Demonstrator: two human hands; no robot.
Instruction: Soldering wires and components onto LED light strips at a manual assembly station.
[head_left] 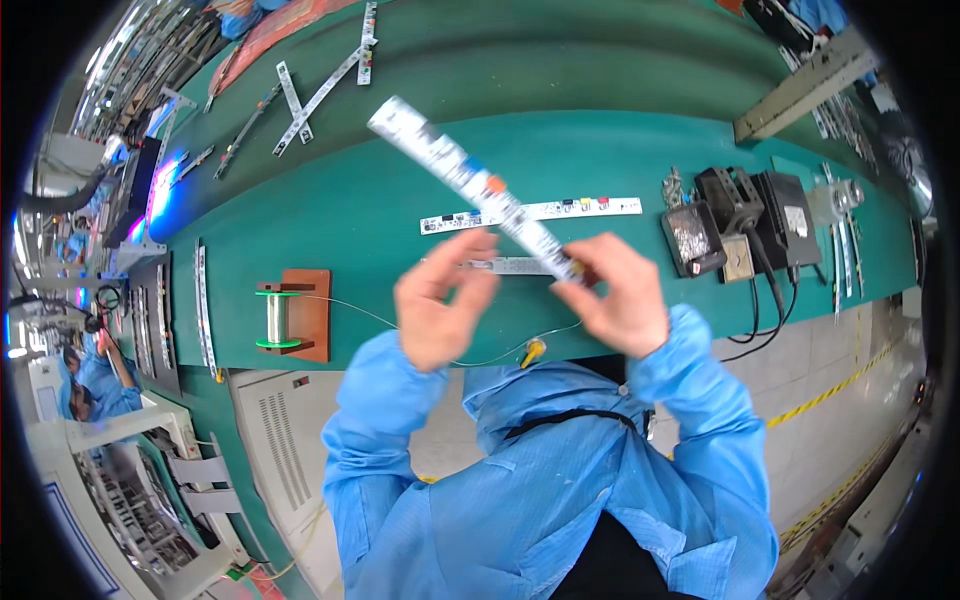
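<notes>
A long, narrow white circuit board strip (455, 165) with small blue and orange parts is held up at a slant over the bench. My right hand (622, 295) pinches its near end between thumb and fingers. To its left, my left hand (445, 300) is held with fingers and thumb apart, nothing visible between them. Beneath the raised strip lies a second white circuit board strip (605, 207), crossed by it in view. A shorter grey strip (515, 266) shows between my hands; its ends are partly hidden by them.
A solder wire spool (277, 320) sits on a brown stand at the left, its wire trailing toward my hands. Soldering equipment (785, 220) with black cables stands at the right. More strips (320, 105) lie at the far left. A yellow clip-like piece (533, 352) is at the front edge.
</notes>
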